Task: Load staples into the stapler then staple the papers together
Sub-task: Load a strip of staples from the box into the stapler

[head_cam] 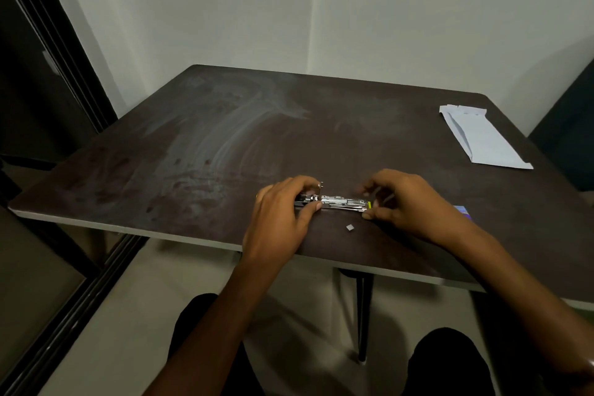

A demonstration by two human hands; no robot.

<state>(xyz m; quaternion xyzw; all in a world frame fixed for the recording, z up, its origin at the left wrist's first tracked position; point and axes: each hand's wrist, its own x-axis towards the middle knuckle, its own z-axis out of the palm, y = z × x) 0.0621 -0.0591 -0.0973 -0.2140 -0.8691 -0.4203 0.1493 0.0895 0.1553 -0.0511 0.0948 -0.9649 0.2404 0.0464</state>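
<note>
Stapler [334,202], a long silver metal one lying opened near the dark brown table's [225,125] front edge, is pinched at its rear by the left hand [283,212]; the right hand [401,202] grips its front tip. Folded white papers [482,138] lie well beyond it. Staples could jam if seated crooked.

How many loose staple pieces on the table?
1: a small staple piece lies on the table just in front of the stapler, between both hands. More may hide under the hands.

Dark table [225,138] bears stapler [344,202], papers [482,138], staples [350,227]
</note>
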